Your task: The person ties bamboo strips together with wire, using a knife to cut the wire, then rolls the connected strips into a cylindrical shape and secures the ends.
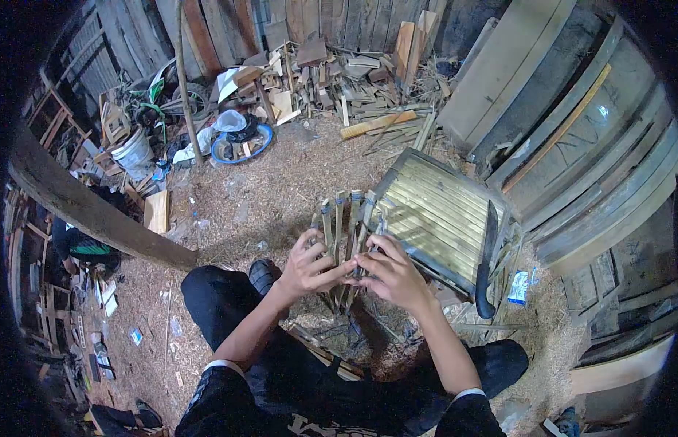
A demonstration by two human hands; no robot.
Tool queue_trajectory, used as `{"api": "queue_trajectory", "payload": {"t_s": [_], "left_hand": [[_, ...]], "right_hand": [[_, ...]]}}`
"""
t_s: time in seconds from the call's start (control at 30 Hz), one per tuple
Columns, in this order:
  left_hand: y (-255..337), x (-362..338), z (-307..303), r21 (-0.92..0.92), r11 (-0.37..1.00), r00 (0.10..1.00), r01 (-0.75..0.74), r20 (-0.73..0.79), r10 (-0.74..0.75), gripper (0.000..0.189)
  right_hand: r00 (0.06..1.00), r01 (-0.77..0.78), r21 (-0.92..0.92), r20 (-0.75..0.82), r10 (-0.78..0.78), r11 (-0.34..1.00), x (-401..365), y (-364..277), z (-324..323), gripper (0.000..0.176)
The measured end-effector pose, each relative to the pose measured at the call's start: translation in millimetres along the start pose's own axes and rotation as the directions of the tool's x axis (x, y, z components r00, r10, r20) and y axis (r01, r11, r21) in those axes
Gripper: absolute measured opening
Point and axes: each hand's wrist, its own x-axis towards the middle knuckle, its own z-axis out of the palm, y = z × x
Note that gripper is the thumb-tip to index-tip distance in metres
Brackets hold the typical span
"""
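Several thin wooden sticks (339, 218) with dark bands near their tops stand close together between my hands, above my lap. My left hand (310, 268) is curled round the left and front side of the sticks. From the right, my right hand (392, 271) closes on them with bent fingers, its fingertips meeting those of my left hand. What lies between the fingertips is too small to make out. The lower ends of the sticks are partly hidden behind the hands.
A slatted wooden panel (433, 211) lies at the right, with a dark-handled machete (487, 262) on its edge. A post (98, 200) slants at the left. Behind are a blue basin (260, 148), a white bucket (135, 156) and scrap wood (339, 80). Another person's dark clothing shows at the far left.
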Motion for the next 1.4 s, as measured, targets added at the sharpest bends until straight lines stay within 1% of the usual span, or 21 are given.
{"api": "queue_trajectory", "payload": {"t_s": [0.07,0.1,0.13,0.2,0.27,0.33,0.4,0.47,0.6,0.67,0.73,0.8,0.87,0.93,1.0,1.07,1.13,1.2,1.27,1.33,1.4], "left_hand": [[1.2,-2.9,3.2,0.005,1.0,0.999,0.019,-0.025,-0.019,0.048],[1.4,-2.2,3.0,0.004,1.0,0.999,0.02,-0.027,-0.02,0.048],[1.3,-1.5,2.0,-0.003,1.0,0.999,0.028,-0.023,-0.028,0.048],[-0.1,0.7,-1.1,-0.008,0.999,0.999,0.036,-0.018,-0.037,0.049],[-0.5,2.2,-2.5,0.011,1.0,1.0,0.012,0.016,-0.012,0.051],[0.5,0.2,0.5,0.0,0.999,0.999,0.04,0.019,-0.04,0.05],[0.3,-1.0,0.0,-0.005,0.998,0.997,0.07,0.026,-0.069,0.05],[-1.6,-1.0,-2.3,-0.064,0.993,0.995,0.103,0.022,-0.102,0.048],[-2.0,-2.9,-3.2,-0.065,0.994,0.996,0.084,0.027,-0.082,0.046],[-0.6,-3.4,-3.2,-0.045,0.996,0.997,0.074,0.04,-0.072,0.049],[-0.6,-5.5,-2.4,-0.035,0.997,0.997,0.069,0.04,-0.068,0.05],[-0.2,-4.9,-1.8,-0.026,0.998,0.997,0.061,0.04,-0.06,0.051],[1.1,-1.5,-0.9,-0.057,0.997,0.999,0.051,0.005,-0.051,0.051],[2.4,-0.3,-2.2,-0.053,0.997,0.998,0.057,0.007,-0.056,0.05],[2.3,0.9,-3.5,-0.05,0.997,0.998,0.059,0.01,-0.059,0.05],[2.1,0.8,-5.1,-0.044,0.997,0.997,0.059,0.055,-0.057,0.053],[1.6,1.6,-4.9,-0.037,0.998,0.998,0.041,0.051,-0.039,0.054],[1.0,3.7,-5.2,-0.028,0.999,0.999,0.024,0.046,-0.023,0.056],[3.2,6.5,-6.1,-0.018,0.999,0.997,0.052,0.058,-0.051,0.057],[3.5,8.0,-7.9,-0.031,0.997,0.995,0.071,0.072,-0.069,0.057],[2.1,6.2,-9.4,-0.038,0.995,0.992,0.093,0.087,-0.089,0.057]], "right_hand": [[1.0,0.017,-0.028,0.009,-0.017,0.999,-0.8,3.5,1.6,0.053],[0.999,0.029,-0.038,-0.021,-0.03,0.999,-0.4,3.5,2.9,0.053],[0.998,0.043,-0.048,-0.052,-0.045,0.998,0.3,3.7,4.0,0.053],[0.997,0.043,-0.043,-0.054,-0.045,0.998,1.7,4.9,5.1,0.052],[0.998,0.04,-0.039,-0.056,-0.042,0.998,3.0,4.5,5.4,0.051],[0.994,0.046,-0.035,-0.097,-0.049,0.998,5.2,2.7,4.5,0.055],[0.996,0.04,-0.038,-0.082,-0.043,0.998,3.9,3.8,7.7,0.051],[0.997,0.036,-0.039,-0.068,-0.039,0.999,3.0,4.1,9.3,0.048],[0.997,0.037,-0.044,-0.063,-0.039,0.998,5.0,-0.9,3.4,0.048],[0.998,0.038,-0.051,-0.05,-0.04,0.998,3.7,-1.1,2.4,0.049],[0.999,0.007,0.003,-0.043,-0.007,1.0,2.0,-0.1,2.5,0.049],[1.0,-0.001,0.009,-0.031,0.001,1.0,1.5,-2.1,-1.4,0.049],[1.0,-0.009,0.014,-0.02,0.009,1.0,2.6,-3.7,-4.3,0.049],[0.999,-0.032,0.072,-0.034,0.035,0.997,2.9,-5.2,-5.5,0.047],[0.999,-0.029,0.061,-0.04,0.032,0.998,1.5,-2.6,-2.8,0.046],[0.998,-0.029,0.054,-0.048,0.032,0.998,0.1,-0.8,1.3,0.045],[0.995,-0.001,0.074,-0.103,0.008,0.997,1.2,0.6,4.1,0.042],[0.993,0.006,0.074,-0.119,0.003,0.997,2.4,1.8,5.0,0.042],[0.991,0.011,0.074,-0.131,-0.001,0.997,1.5,2.4,7.3,0.041],[0.986,-0.029,0.104,-0.163,0.045,0.994,1.5,3.5,10.3,0.04],[0.985,-0.028,0.099,-0.166,0.044,0.995,2.9,3.8,10.7,0.041]]}}
